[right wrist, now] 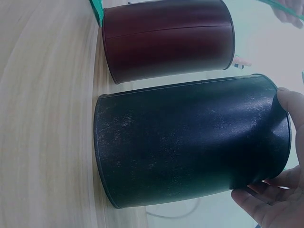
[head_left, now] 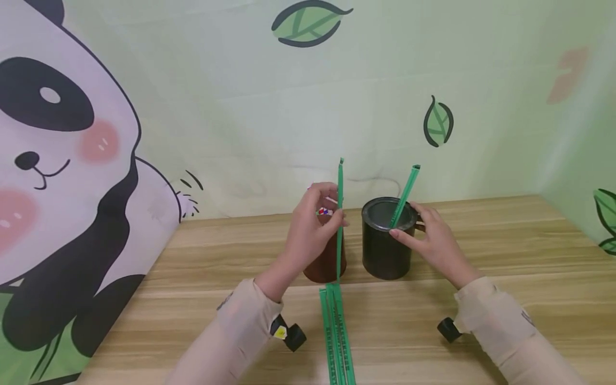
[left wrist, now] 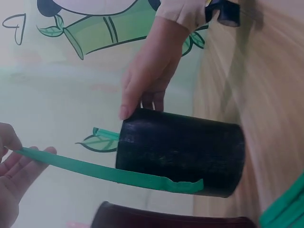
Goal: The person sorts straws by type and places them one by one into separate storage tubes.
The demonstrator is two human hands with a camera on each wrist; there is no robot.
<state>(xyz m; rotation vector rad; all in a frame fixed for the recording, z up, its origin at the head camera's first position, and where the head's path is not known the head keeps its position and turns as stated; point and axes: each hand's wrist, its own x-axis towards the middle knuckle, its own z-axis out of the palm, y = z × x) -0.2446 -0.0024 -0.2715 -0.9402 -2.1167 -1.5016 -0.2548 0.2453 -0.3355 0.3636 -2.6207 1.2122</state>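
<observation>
Currently the left hand point(head_left: 312, 220) had one green strip point(head_left: 339, 248) clamped between thumb and fingertips, while the right hand point(head_left: 435, 235) gripped the black container point(head_left: 386, 254), thumb at the rim, fingers round the side. Held strip hung from the left hand, just left of that container; brown container point(head_left: 318, 264) right behind and below the same hand. Judged best handling: a light, firm pinch high on the strip, since it looked thin and likely to bend, with the right hand bracing the container evenly so it wouldn't tip. Long axis near vertical: short end up past the left fingers, longer end down, apparently clear of the table point(head_left: 231, 246). A second strip point(head_left: 405, 195) stood in the black container, top leaning toward the right hand; loose strips point(head_left: 337, 337) lay below the left hand, pointing lengthwise toward the person.
</observation>
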